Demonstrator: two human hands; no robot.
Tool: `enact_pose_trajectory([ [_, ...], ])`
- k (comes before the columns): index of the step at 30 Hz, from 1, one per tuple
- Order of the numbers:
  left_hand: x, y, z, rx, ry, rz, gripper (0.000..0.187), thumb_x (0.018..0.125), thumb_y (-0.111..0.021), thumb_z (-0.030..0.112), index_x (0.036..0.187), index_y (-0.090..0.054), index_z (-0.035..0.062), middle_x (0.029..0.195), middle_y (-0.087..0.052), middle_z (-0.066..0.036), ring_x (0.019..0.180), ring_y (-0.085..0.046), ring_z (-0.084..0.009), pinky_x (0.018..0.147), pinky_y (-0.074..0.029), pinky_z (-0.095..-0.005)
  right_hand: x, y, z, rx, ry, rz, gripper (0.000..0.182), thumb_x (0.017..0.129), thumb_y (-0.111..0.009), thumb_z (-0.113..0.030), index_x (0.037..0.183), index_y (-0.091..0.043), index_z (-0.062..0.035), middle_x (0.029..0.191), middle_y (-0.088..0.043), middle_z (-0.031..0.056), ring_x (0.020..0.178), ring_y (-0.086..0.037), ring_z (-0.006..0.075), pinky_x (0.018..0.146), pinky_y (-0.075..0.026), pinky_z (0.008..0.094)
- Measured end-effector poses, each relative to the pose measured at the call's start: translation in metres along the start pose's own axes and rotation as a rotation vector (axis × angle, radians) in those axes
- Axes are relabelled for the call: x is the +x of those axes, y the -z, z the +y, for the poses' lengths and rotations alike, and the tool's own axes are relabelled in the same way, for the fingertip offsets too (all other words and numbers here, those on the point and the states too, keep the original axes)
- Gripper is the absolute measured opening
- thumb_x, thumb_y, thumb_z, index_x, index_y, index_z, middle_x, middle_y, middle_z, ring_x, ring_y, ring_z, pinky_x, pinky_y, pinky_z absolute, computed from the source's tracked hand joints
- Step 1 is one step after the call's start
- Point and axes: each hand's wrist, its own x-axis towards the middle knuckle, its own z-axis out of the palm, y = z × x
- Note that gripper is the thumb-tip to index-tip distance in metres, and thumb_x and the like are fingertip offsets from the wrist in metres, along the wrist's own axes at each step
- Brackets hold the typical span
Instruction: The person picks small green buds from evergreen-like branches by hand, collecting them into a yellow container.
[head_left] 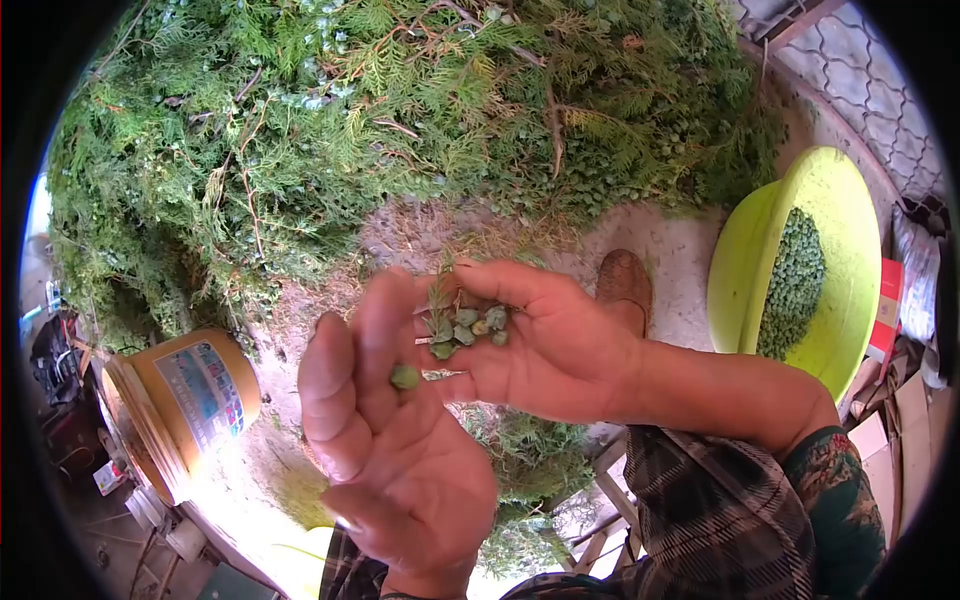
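Note:
My right hand [540, 340] is turned palm up and cupped around several small green conifer cones [465, 330]. A short green sprig [438, 303] lies among them near the fingers. My left hand [400, 440] is beside it, palm up and fingers partly curled, its fingers close to those of the right hand. A single round green cone [405, 377] rests on the left hand's fingers. The tips of some right-hand fingers are hidden behind the left hand.
A large pile of cut conifer branches [400, 120] covers the ground ahead. At right stands a yellow-green basin [840, 250] holding many green cones [793, 285]. A tan bucket [235, 385] with a label is at left. A brown shoe [625, 280] shows beyond my right hand.

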Motion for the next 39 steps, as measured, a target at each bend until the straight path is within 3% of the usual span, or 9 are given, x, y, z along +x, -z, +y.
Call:
enact_pose_trajectory([
  [7, 0.007, 0.003, 0.003, 0.457, -0.068, -0.127, 0.050, 0.095, -0.031, 0.041, 0.130, -0.043, 0.0058, 0.133, -0.043, -0.023, 0.127, -0.037, -0.0358, 0.108, -0.021, -0.0479, 0.000, -0.003, -0.003, 0.001, 0.021, -0.030, 0.032, 0.094, -0.041, -0.024, 0.111, -0.054, 0.0004, 0.103, -0.057, 0.0117, 0.091, -0.057, 0.0224, 0.081, -0.052, 0.0368],
  [10, 0.010, 0.002, 0.010, 0.789, 0.119, 0.210, 0.017, 0.086, -0.057, 0.008, 0.101, -0.060, -0.0003, 0.131, -0.042, -0.024, 0.106, -0.057, -0.0307, 0.075, -0.054, -0.0315, -0.003, -0.003, -0.003, -0.044, 0.040, -0.045, 0.036, 0.096, -0.037, -0.024, 0.117, -0.049, 0.0022, 0.109, -0.055, 0.0148, 0.100, -0.055, 0.0254, 0.087, -0.049, 0.0405],
  [15, 0.008, 0.008, -0.001, 1.029, 0.217, 0.068, 0.014, 0.077, -0.065, -0.002, 0.091, -0.063, -0.0008, 0.128, -0.045, -0.025, 0.100, -0.059, -0.0236, 0.078, -0.052, -0.0276, -0.003, 0.001, 0.000, -0.107, 0.058, -0.047, 0.041, 0.098, -0.031, -0.025, 0.123, -0.045, 0.0034, 0.116, -0.052, 0.0168, 0.108, -0.052, 0.0281, 0.093, -0.046, 0.0459],
  [18, 0.004, 0.013, -0.004, 0.875, 0.145, 0.106, 0.012, 0.080, -0.064, 0.001, 0.092, -0.063, -0.0008, 0.126, -0.047, -0.024, 0.098, -0.060, -0.0193, 0.074, -0.052, -0.0246, -0.005, -0.002, 0.001, -0.034, 0.027, -0.061, 0.031, 0.095, -0.044, -0.024, 0.111, -0.051, 0.0017, 0.107, -0.055, 0.0107, 0.096, -0.057, 0.0202, 0.086, -0.051, 0.0380],
  [20, 0.007, 0.010, 0.001, 0.379, 0.403, 0.303, 0.012, 0.083, -0.064, 0.005, 0.092, -0.063, -0.0014, 0.128, -0.046, -0.024, 0.096, -0.060, -0.0178, 0.070, -0.053, -0.0236, -0.009, -0.002, 0.002, -0.137, 0.075, -0.094, 0.029, 0.094, -0.049, -0.023, 0.110, -0.051, 0.0011, 0.107, -0.055, 0.0092, 0.097, -0.056, 0.0187, 0.087, -0.051, 0.0376],
  [27, 0.007, 0.009, 0.003, 0.398, 0.444, 0.308, 0.013, 0.087, -0.060, 0.011, 0.091, -0.061, -0.0014, 0.123, -0.051, -0.023, 0.096, -0.059, -0.0187, 0.084, -0.050, -0.0300, -0.007, 0.007, 0.001, -0.275, -0.006, -0.142, 0.026, 0.093, -0.052, -0.024, 0.104, -0.052, -0.0001, 0.097, -0.056, 0.0077, 0.087, -0.058, 0.0166, 0.080, -0.053, 0.0349],
  [30, 0.016, 0.010, 0.000, 0.530, 0.345, 0.499, 0.009, 0.091, -0.052, 0.008, 0.088, -0.054, -0.0005, 0.105, -0.061, -0.017, 0.100, -0.056, -0.0218, 0.096, -0.040, -0.0348, -0.007, 0.015, -0.003, -0.361, -0.060, -0.123, 0.026, 0.093, -0.051, -0.024, 0.102, -0.053, 0.0004, 0.093, -0.056, 0.0080, 0.081, -0.057, 0.0163, 0.075, -0.054, 0.0335],
  [34, 0.015, 0.061, -0.022, 1.035, 0.358, 0.244, 0.026, 0.090, -0.051, 0.010, 0.113, -0.052, -0.0022, 0.112, -0.056, -0.015, 0.109, -0.050, -0.0207, 0.099, -0.037, -0.0364, -0.012, 0.008, -0.011, -0.241, 0.161, -0.217, 0.026, 0.094, -0.046, -0.021, 0.102, -0.052, 0.0028, 0.095, -0.055, 0.0124, 0.086, -0.057, 0.0213, 0.080, -0.051, 0.0377],
  [39, 0.022, 0.001, -0.018, -0.477, 0.457, 0.356, 0.032, 0.095, -0.042, 0.022, 0.117, -0.049, 0.0002, 0.117, -0.053, -0.014, 0.112, -0.049, -0.0226, 0.101, -0.035, -0.0379, -0.022, -0.035, -0.013, -0.707, 0.618, -0.008, 0.042, 0.097, -0.033, -0.029, 0.114, -0.049, 0.0064, 0.114, -0.052, 0.0195, 0.105, -0.053, 0.0289, 0.092, -0.044, 0.0432],
])
